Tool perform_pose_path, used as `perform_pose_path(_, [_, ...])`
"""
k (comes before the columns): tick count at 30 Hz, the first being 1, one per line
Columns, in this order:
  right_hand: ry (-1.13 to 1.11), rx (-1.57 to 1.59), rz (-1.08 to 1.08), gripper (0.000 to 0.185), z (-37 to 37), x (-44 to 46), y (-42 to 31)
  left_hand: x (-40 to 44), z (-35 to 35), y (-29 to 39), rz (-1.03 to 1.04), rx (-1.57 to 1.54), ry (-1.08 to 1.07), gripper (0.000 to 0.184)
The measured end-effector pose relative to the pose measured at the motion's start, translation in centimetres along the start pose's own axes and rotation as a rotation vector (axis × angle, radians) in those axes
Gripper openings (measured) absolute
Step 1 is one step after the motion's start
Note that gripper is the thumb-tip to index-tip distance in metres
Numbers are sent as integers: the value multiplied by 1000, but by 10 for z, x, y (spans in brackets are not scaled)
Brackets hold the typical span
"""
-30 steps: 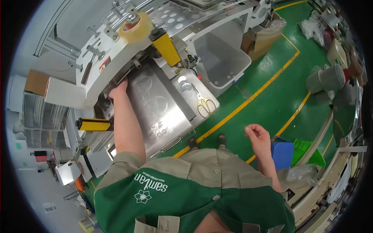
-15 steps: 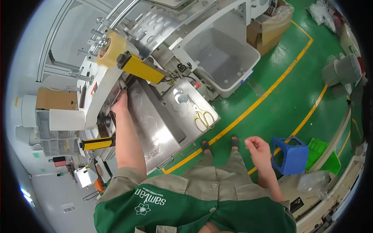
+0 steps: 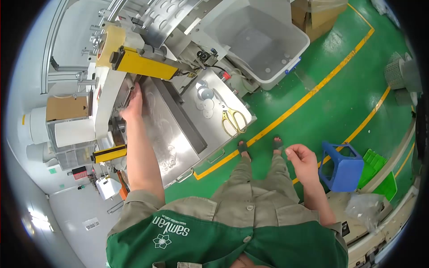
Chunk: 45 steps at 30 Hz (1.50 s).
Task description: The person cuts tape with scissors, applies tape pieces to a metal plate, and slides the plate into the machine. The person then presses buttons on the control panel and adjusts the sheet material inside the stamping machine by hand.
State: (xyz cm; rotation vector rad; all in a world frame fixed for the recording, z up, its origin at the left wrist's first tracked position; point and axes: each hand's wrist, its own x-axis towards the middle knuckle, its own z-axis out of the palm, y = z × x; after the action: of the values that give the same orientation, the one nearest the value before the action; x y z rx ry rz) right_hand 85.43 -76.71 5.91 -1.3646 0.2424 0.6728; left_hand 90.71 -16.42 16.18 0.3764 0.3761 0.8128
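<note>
My left hand (image 3: 133, 103) reaches into the machine (image 3: 103, 96) at the left, its fingers up against a metal bar beneath a yellow block (image 3: 145, 65). What those fingers touch is partly hidden. Beside that forearm lies a shiny steel tray (image 3: 172, 138). Above the floor at the right, my right hand (image 3: 303, 161) is raised with thumb and fingertips pinched together; a small, faint, clear thing may be at the fingertips. Gold-handled scissors (image 3: 233, 121) and several round discs (image 3: 206, 94) lie on a white tray (image 3: 196, 117) right of the steel one.
A large grey bin (image 3: 263, 42) stands beyond the trays, with a cardboard box (image 3: 319, 20) next to it. A blue stool (image 3: 343, 167) and a green crate (image 3: 380, 176) are on the floor at the right, near a clear plastic bag (image 3: 365, 207).
The view has turned and shifted, so the machine and trays sit differently in it. My left hand stays at the machine, and my right hand remains raised with its fingers together.
</note>
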Motion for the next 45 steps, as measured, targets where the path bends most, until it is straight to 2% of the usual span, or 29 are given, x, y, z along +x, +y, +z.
perform_pose_path(1, [-6, -1, -20, 9, 0, 1, 0, 31, -33, 29, -161, -14, -87, 76])
perform_pose_path(3, [-17, -7, -19, 9, 0, 2, -2, -37, 12, 1, -122, -138, 223, 76])
perform_pose_path(4, [-19, -10, -18, 8, 0, 2, -4, -53, 13, 8, -219, -85, 170, 74])
perform_pose_path(6, [-36, -25, -9, 8, 2, 3, -8, -81, 18, 21, -266, -1, 263, 67])
perform_pose_path(7, [-57, -25, -38, 9, 3, 4, -9, -94, 22, 29, -293, 89, 337, 55])
perform_pose_path(9, [-96, -41, -85, 9, 7, 5, -19, -125, 30, 37, -215, 246, 397, 47])
perform_pose_path(12, [-135, -80, -87, 11, 18, 6, -38, -172, 34, 62, -45, 495, 276, 44])
perform_pose_path(15, [-195, -90, -130, 11, 31, 9, -56, -214, 35, 95, -82, 635, 211, 37])
perform_pose_path(17, [-233, -143, -179, 13, 36, 17, -58, -241, 32, 109, -27, 697, 180, 42])
perform_pose_path(18, [-231, -176, -183, 13, 43, 14, -66, -254, 35, 111, 26, 741, 235, 45])
perform_pose_path(22, [-288, -272, -190, 14, 74, 16, -82, -297, 17, 119, 110, 982, 113, 45])
perform_pose_path(26, [-322, -366, -209, 15, 107, 10, -89, -326, -17, 116, 107, 1241, 44, 35])
perform_pose_path(29, [-337, -447, -218, 15, 135, 4, -98, -342, -31, 113, 60, 1287, -8, 31])
perform_pose_path(32, [-357, -528, -219, 15, 160, -2, -106, -342, -64, 118, 97, 1192, -44, 28])
perform_pose_path(34, [-371, -518, -219, 14, 174, -6, -107, -339, -76, 123, 103, 1173, -24, 25])
perform_pose_path(36, [-377, -515, -221, 14, 184, -9, -106, -333, -91, 131, 193, 1338, 47, 20])
perform_pose_path(38, [-395, -522, -242, 14, 191, -12, -106, -323, -106, 133, 305, 1323, 137, 17])
perform_pose_path(40, [-370, -537, -226, 14, 197, -14, -104, -305, -145, 132, 432, 1257, 209, 18])
perform_pose_path(41, [-358, -548, -216, 14, 199, -16, -103, -296, -176, 130, 450, 1245, 310, 21])
perform_pose_path(42, [-346, -558, -207, 14, 201, -17, -103, -292, -194, 128, 398, 1352, 461, 22])
perform_pose_path(44, [-353, -538, -209, 13, 204, -17, -101, -290, -239, 114, 533, 1783, 409, 24])
perform_pose_path(45, [-348, -544, -197, 13, 207, -19, -101, -293, -239, 107, 546, 1925, 249, 39])
